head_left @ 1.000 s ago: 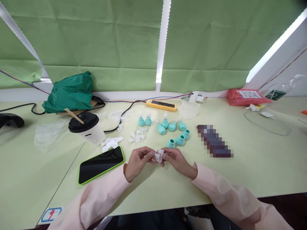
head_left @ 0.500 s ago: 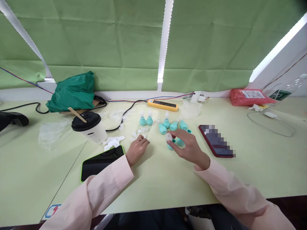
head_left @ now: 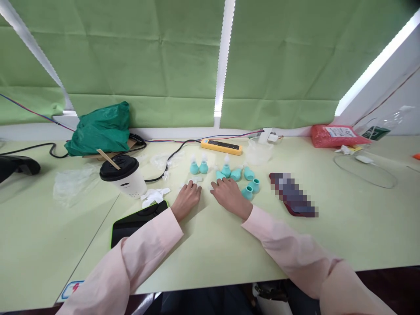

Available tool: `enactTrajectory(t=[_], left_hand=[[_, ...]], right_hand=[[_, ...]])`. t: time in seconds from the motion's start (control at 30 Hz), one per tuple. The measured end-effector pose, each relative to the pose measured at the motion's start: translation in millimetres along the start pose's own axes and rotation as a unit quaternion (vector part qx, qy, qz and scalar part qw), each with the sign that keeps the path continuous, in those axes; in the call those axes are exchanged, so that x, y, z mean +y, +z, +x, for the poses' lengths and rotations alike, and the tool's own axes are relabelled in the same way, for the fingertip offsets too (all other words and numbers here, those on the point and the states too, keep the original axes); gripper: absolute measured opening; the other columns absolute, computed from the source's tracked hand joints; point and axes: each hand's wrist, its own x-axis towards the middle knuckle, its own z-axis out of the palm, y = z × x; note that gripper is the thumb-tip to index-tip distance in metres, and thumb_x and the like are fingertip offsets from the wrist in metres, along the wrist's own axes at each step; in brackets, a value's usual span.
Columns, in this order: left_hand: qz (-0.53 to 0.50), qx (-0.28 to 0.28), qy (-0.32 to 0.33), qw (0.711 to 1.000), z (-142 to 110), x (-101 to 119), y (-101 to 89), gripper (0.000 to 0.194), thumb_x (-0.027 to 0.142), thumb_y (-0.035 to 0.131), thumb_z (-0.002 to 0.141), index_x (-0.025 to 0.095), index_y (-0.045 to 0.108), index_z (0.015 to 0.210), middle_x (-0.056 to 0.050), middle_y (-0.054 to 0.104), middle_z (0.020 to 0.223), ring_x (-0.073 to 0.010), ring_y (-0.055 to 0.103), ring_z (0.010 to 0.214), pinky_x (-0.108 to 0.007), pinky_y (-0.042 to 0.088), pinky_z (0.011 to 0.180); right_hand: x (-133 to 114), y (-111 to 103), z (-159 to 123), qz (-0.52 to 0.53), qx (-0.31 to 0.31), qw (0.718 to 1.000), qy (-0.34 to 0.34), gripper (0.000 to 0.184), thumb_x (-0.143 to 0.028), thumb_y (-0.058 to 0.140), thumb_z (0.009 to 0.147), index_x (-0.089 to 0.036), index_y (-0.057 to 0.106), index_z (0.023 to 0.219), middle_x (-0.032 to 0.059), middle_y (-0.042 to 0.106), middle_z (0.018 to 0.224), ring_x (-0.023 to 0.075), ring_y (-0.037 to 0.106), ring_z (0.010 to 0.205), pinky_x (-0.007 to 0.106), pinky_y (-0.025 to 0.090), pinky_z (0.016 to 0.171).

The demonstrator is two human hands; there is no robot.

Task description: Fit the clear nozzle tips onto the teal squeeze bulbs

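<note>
While my left hand (head_left: 185,201) bends half-closed beside the clear pieces (head_left: 196,179) on the worktop (head_left: 210,258), my right, also curled (head_left: 231,197), lies nearer the green bulbs (head_left: 247,193); whether either grips something, I cannot tell.

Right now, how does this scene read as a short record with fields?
left hand: at the clear plastic pieces, grip hidden
right hand: beside the teal bulbs, grip hidden
open-mouthed bulbs: two visible, right of that hand
left side: lidded cup, green-edged phone
right side: red-edged phone, partly pixelated
back: yellow power strip, green bag, red package
</note>
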Motion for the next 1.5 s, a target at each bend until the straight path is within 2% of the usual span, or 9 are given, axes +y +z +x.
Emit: enactTrajectory(t=[0.33,0.5,0.63,0.77,0.93,1.13,1.2,1.33,1.5], left_hand=[[-0.024,0.049,0.019,0.998,55,26,-7.8,0.04,0.008,0.033,0.079,0.021,0.034,0.116,-0.012,0.04,0.117,-0.026,0.04,0.101,-0.039,0.035,0.075],[-0.054,0.058,0.013,0.997,75,35,8.4,0.032,0.007,0.034,0.079,0.018,0.042,0.108,-0.013,0.051,0.103,-0.025,0.045,0.097,-0.041,0.035,0.077],[-0.067,0.083,-0.008,0.994,65,30,-10.3,0.029,0.02,0.036,0.081,0.012,0.039,0.109,-0.015,0.054,0.094,-0.0244,0.049,0.09,-0.04,0.038,0.075],[-0.146,0.229,-0.012,0.962,29,34,-49.6,0.024,0.024,0.039,0.08,0.016,0.043,0.103,-0.016,0.051,0.104,-0.0234,0.049,0.091,-0.034,0.044,0.066],[-0.17,0.359,0.123,0.91,-7,53,-69.8,0.014,0.011,0.047,0.072,0.022,0.049,0.08,-0.008,0.054,0.098,-0.0233,0.047,0.095,-0.041,0.042,0.072],[-0.308,0.305,0.105,0.895,-16,48,-43.8,0.036,0.038,0.057,0.059,0.021,0.043,0.088,-0.009,0.046,0.09,-0.0245,0.044,0.086,-0.042,0.04,0.066],[-0.423,0.269,0.072,0.863,-18,44,-39.0,0.051,0.05,0.054,0.055,0.019,0.037,0.091,-0.009,0.042,0.088,-0.0223,0.043,0.081,-0.039,0.04,0.063],[-0.601,0.226,-0.046,0.765,-20,42,-44.8,0.042,0.055,0.04,0.065,0.018,0.033,0.082,-0.003,0.039,0.077,-0.0141,0.04,0.067,-0.029,0.037,0.057],[-0.675,-0.021,-0.135,0.725,-20,46,-48.5,0.039,0.042,0.038,0.076,0.015,0.036,0.048,0.004,0.029,0.044,-0.0066,0.027,0.044,-0.022,0.021,0.043]], right_hand=[[65,-37,-18,0.177,0.243,0.952,0.062,0.021,-0.027,0.042,0.079,-0.016,0.058,0.085,0.0042,0.061,0.073,0.0143,0.053,0.064,0.025,0.039,0.06],[62,-38,-29,0.25,0.28,0.926,0.048,0.016,-0.026,0.047,0.076,-0.016,0.06,0.076,0.0024,0.059,0.065,0.0115,0.05,0.054,0.024,0.041,0.055],[50,-35,-41,0.367,0.314,0.871,0.089,0.016,-0.029,0.052,0.073,-0.016,0.059,0.08,0.0043,0.06,0.069,0.0126,0.053,0.056,0.027,0.045,0.058],[37,-39,-53,0.56,0.226,0.785,0.141,0.026,-0.035,0.054,0.071,-0.018,0.055,0.09,0.0066,0.06,0.083,0.0162,0.057,0.071,0.029,0.049,0.06],[13,-45,-61,0.743,0.025,0.662,0.099,0.039,-0.04,0.045,0.077,-0.02,0.042,0.11,0.0062,0.058,0.091,0.017,0.055,0.083,0.031,0.047,0.07],[-16,-22,-69,0.776,-0.057,0.623,0.084,0.031,-0.04,0.04,0.079,-0.018,0.044,0.101,0.0008,0.055,0.068,0.0133,0.054,0.062,0.026,0.045,0.056],[-18,-19,-70,0.769,-0.078,0.631,0.064,0.029,-0.039,0.039,0.08,-0.018,0.044,0.099,-0.001,0.052,0.062,0.0117,0.051,0.055,0.024,0.042,0.052],[-14,-17,-71,0.674,-0.076,0.735,0.012,0.019,-0.034,0.04,0.08,-0.016,0.048,0.083,-0.0023,0.047,0.058,0.0092,0.044,0.051,0.021,0.035,0.049],[-13,-9,-73,0.514,-0.067,0.853,-0.065,0.012,-0.028,0.043,0.078,-0.017,0.047,0.076,-0.0032,0.044,0.057,0.0091,0.038,0.05,0.021,0.032,0.051]])
